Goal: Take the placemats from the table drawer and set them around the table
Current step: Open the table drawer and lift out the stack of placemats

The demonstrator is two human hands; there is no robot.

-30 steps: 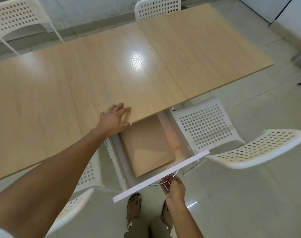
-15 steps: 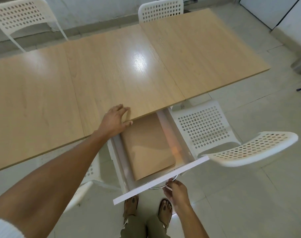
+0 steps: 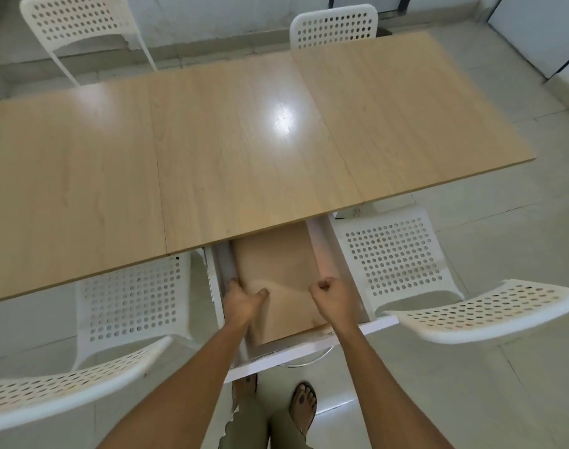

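Bottom centre of frame: your two sandalled feet (image 3: 304,404) on the pale tiled floor (image 3: 490,393), olive trouser legs just above the bottom edge.

Both forearms run up from the bottom edge into the open white table drawer (image 3: 383,323), which sticks out from under the table's near edge at lower centre. Drawer front panel is the white strip crossing under your wrists; a curved metal handle shows just below it.

Your left hand (image 3: 242,301) is at the left side of the drawer, fingers curled down at the left edge of the tan flat placemat stack (image 3: 276,270), thumb on top. Looks clamped on it, but the fingers are hidden below the edge. Your right hand (image 3: 330,294) is a closed fist over the stack's right side, knuckles up. Can't tell whether it's pinching the mat or just resting there; blur hides the contact.

The placemats are inside the drawer, filling most of its floor, far end hidden under the tabletop.

White perforated plastic chairs flank the drawer: one at lower left (image 3: 127,296), one at right (image 3: 403,257), seats tucked partly under the table.

Beyond: long light-wood table (image 3: 212,150) spanning the middle of frame, with a light glare right of centre.

Far side, top of frame: two more white perforated chairs, upper left (image 3: 79,21) and top centre (image 3: 335,25), against a grey wall.
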